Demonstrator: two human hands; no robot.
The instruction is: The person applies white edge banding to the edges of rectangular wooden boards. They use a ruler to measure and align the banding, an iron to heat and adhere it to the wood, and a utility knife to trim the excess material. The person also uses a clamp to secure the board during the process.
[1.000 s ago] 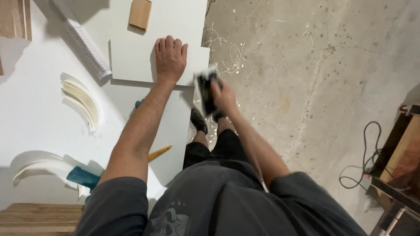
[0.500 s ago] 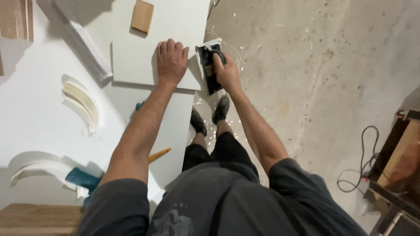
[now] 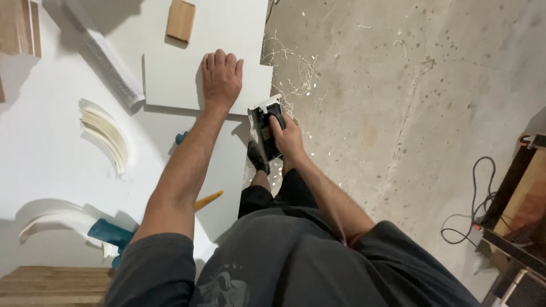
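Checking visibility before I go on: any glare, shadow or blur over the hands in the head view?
Head view: sharp, no motion blur; left hand evenly lit on the white panel, no glare; right hand and black power tool clear; soft shadows beside the curved offcuts.

L hand (image 3: 220,78) flat, fingers spread, R hand (image 3: 286,136) gripping
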